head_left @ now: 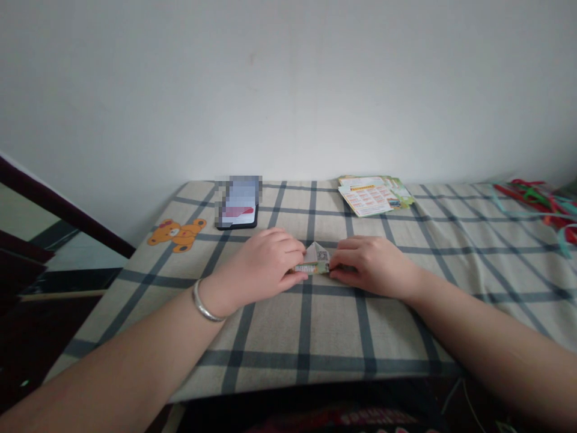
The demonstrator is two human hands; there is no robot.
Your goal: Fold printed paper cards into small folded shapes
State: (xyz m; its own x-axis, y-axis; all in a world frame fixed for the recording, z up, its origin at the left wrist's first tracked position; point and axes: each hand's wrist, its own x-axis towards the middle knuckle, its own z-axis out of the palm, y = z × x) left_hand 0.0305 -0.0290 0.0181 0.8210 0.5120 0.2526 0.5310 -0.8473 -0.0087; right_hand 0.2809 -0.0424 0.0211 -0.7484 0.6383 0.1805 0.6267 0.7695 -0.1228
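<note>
A small piece of folded paper (pixel 318 255) lies at the middle of the checked cloth, with a pointed top and a printed band along its near edge. My left hand (pixel 273 260), with a silver bangle on the wrist, pinches its left end. At the right end, the fingertips of my right hand (pixel 372 264) are closed on the same paper. Both ends of the paper are hidden under my fingers.
A phone (pixel 238 204) with a lit, partly blurred screen lies back left. Beside it is an orange bear cutout (pixel 177 234). Several printed leaflets (pixel 372 197) are stacked near the wall. Red, green and pale blue ribbons (pixel 541 204) lie tangled at far right.
</note>
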